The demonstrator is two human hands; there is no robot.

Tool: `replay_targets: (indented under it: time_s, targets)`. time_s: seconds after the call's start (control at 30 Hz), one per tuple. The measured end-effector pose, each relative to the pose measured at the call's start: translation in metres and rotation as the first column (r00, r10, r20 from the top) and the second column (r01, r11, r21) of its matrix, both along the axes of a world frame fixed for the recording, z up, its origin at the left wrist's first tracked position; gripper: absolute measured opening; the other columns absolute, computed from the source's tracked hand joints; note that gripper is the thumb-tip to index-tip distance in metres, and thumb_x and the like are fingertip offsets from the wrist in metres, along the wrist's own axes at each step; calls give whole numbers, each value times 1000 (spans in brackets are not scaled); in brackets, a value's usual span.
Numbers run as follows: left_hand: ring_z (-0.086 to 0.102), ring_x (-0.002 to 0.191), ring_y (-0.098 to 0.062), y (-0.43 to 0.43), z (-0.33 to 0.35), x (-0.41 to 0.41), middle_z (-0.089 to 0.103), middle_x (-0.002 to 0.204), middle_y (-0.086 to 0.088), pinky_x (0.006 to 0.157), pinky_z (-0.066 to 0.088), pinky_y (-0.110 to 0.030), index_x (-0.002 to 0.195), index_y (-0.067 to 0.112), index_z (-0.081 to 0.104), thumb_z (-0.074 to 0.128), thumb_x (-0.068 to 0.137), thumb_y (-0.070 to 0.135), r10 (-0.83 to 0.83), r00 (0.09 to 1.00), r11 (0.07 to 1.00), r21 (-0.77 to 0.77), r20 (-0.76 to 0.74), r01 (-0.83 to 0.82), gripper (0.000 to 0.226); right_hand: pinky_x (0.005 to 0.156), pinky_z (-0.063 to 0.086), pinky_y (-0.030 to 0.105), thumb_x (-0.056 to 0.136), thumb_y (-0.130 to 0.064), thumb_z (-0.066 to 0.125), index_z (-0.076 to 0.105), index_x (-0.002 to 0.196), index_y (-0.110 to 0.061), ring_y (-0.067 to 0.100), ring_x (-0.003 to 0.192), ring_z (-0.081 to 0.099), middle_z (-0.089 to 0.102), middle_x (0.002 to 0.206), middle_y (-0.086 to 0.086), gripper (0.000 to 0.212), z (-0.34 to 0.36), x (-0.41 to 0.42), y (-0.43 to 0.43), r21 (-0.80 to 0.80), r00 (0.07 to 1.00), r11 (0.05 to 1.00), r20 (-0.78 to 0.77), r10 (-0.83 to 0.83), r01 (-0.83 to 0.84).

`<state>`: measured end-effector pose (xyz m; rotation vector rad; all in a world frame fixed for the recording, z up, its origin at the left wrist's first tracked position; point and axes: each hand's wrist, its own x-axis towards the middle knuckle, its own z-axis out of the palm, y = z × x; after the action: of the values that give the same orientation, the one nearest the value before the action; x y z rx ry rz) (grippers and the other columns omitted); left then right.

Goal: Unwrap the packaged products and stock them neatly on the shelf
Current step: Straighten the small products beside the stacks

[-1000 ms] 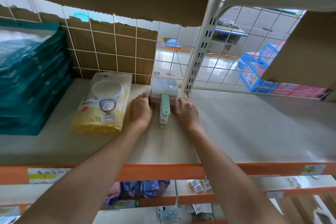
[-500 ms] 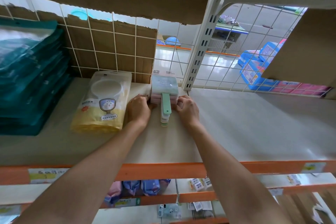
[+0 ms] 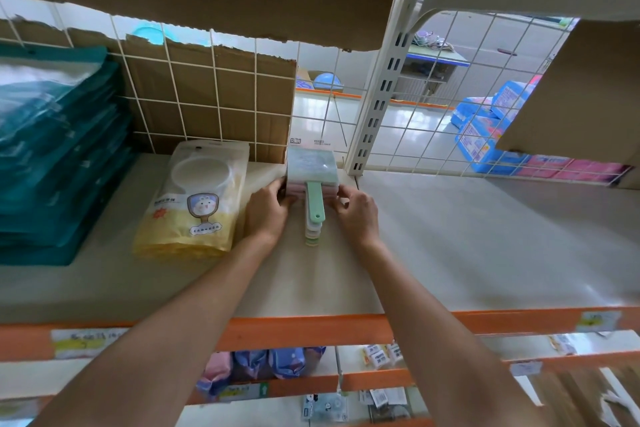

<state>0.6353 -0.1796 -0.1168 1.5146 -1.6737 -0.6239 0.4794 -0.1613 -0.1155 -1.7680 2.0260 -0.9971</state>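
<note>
Item: stack of handled products (image 3: pixel 311 172) — pastel, green one on top — at the back edge of the shelf (image 3: pixel 450 236), beside the white upright (image 3: pixel 377 107), handles toward the front edge. The left hand (image 3: pixel 266 215) and the right hand (image 3: pixel 356 215) clasp its two sides with curled fingers. A yellow packet (image 3: pixel 194 208) lies just left.

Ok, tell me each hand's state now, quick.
Left hand: grips the stack of mirrors, left side.
Right hand: grips the stack of mirrors, right side.
</note>
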Motion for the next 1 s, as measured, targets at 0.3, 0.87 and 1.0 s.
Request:
replay_targets:
  time_s: [0.3, 0.87, 1.0]
  targets:
    - [63, 99, -28, 0, 0, 0, 68, 109, -12, 75, 43, -27, 119, 12, 63, 64, 87, 29, 13, 998, 1000, -23, -58, -14, 36, 74, 46, 34, 87, -22, 61, 72, 101, -17, 31, 90, 64, 72, 96, 11, 19, 2, 0, 1, -20, 1000, 1000, 24, -3, 4]
    - [54, 120, -22, 1, 5, -3, 55, 131, -12, 90, 34, -9, 137, 4, 43, 63, 87, 11, -70, 978, 996, -73, -194, 57, 54, 80, 51, 34, 89, -30, 60, 63, 119, -26, 22, 100, 66, 72, 103, 4, 31, 0, 3, 2, -105, 998, 994, 59, 16, -10]
    - [52, 121, -22, -2, 2, -4, 54, 132, -12, 90, 31, -7, 135, 4, 45, 59, 88, 5, -36, 984, 998, -66, -173, 25, 49, 80, 50, 34, 89, -25, 60, 64, 119, -24, 24, 99, 65, 72, 104, 5, 30, 0, 2, 2, -117, 999, 993, 47, 10, -5]
